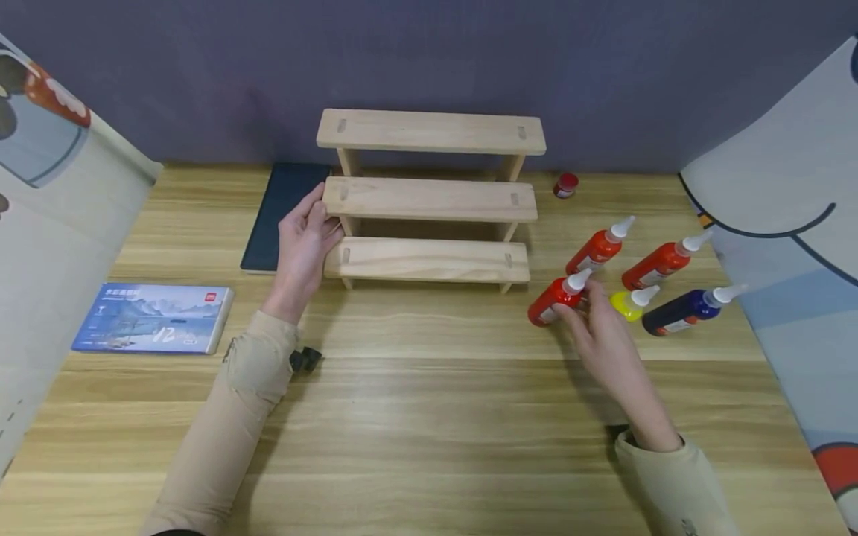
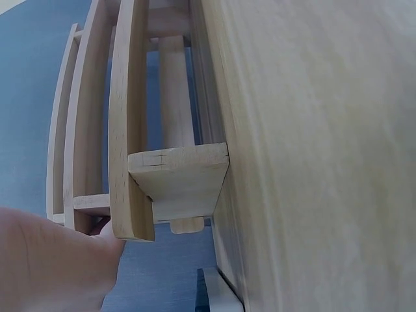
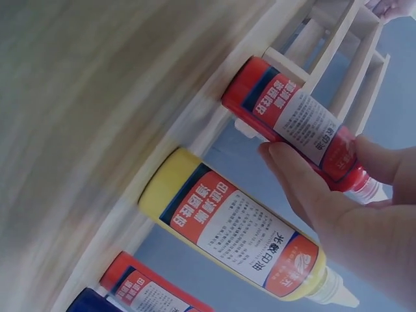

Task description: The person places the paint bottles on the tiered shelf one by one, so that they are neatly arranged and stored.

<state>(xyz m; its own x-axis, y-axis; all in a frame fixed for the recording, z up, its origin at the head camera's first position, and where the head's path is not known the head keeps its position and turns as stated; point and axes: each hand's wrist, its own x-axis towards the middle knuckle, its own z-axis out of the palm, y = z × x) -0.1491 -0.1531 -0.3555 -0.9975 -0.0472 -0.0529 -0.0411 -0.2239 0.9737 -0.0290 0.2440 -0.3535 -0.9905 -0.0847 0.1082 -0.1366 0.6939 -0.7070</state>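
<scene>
A three-tier wooden step shelf (image 1: 429, 197) stands at the back middle of the table. My left hand (image 1: 303, 238) grips its left end around the middle tier, some fingers hidden behind the wood. In the left wrist view that hand (image 2: 58, 260) reaches in beside the shelf's end. My right hand (image 1: 606, 339) holds a red ink bottle (image 1: 546, 304) with a white nozzle between thumb and fingers, right of the lowest tier. The right wrist view shows this red bottle (image 3: 286, 110) nearly upright, its base close to the tabletop, with a yellow bottle (image 3: 234, 227) beside it.
Two more red bottles (image 1: 593, 253) and a dark blue bottle (image 1: 680, 313) stand around the yellow one at right. A small red-lidded jar (image 1: 566, 185) sits near the back. To the left lie a dark flat book (image 1: 268, 231) and a blue box (image 1: 154, 318).
</scene>
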